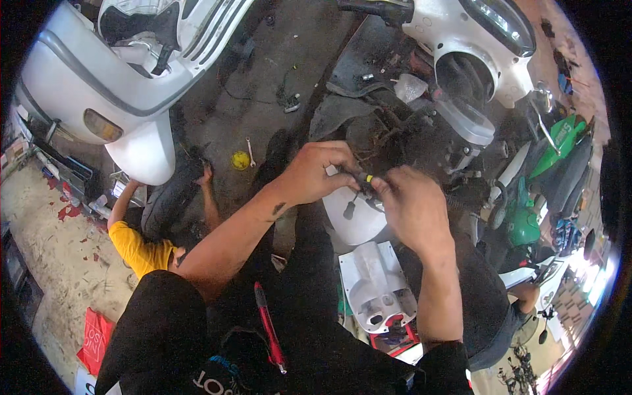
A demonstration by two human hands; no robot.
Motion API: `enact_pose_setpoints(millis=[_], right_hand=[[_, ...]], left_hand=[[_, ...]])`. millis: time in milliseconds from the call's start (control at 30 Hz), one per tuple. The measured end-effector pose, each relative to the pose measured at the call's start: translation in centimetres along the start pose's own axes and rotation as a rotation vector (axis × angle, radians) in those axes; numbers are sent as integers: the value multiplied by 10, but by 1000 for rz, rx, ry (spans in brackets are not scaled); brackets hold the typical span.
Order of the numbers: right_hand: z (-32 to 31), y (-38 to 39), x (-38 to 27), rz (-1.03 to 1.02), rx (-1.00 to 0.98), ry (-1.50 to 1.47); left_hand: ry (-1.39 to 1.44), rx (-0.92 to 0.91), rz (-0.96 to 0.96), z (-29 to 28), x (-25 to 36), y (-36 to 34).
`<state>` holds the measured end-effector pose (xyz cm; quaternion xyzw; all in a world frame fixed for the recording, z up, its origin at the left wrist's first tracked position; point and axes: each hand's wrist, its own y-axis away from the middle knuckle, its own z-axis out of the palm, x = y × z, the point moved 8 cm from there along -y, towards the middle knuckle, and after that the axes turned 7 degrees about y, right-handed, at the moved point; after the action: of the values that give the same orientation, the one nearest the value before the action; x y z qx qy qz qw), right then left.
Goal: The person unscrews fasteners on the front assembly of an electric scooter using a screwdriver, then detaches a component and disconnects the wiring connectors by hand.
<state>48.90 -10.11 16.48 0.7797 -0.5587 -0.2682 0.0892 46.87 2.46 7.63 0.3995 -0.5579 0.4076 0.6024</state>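
My left hand and my right hand meet in the middle of the view. Between their fingertips they pinch a small dark part with a yellow band; its exact kind is too small to make out. A short dark piece hangs just below it. Under the hands lies a white curved scooter panel. Just beyond them are dark cables and frame parts of a dismantled scooter. Fingers of both hands are closed, and the right one partly hides the part.
A white scooter body stands at far left, with a person in a yellow shirt beneath it. On the dark floor lie a wrench and a yellow round object. A white headlight cowl stands at far right; below my hands is a grey-white panel.
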Motion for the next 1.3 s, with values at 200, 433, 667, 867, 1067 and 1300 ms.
enact_pose_setpoints(millis=[200, 433, 667, 867, 1067, 1300], right_hand=[[8, -4, 4, 48, -26, -11], [-1, -4, 5, -11, 97, -99], [10, -5, 11, 92, -54, -130], [14, -3, 9, 105, -47, -30], [15, -3, 16, 119, -53, -70], [18, -5, 14, 91, -72, -89]], left_hand=[[-21, -24, -7, 3, -4, -4], [-4, -15, -93, 0, 0, -11], [55, -5, -37, 0, -8, -2], [88, -20, -71, 6, -11, 0], [74, -29, -102, 12, -7, -6], [159, 9, -125, 10, -13, -1]])
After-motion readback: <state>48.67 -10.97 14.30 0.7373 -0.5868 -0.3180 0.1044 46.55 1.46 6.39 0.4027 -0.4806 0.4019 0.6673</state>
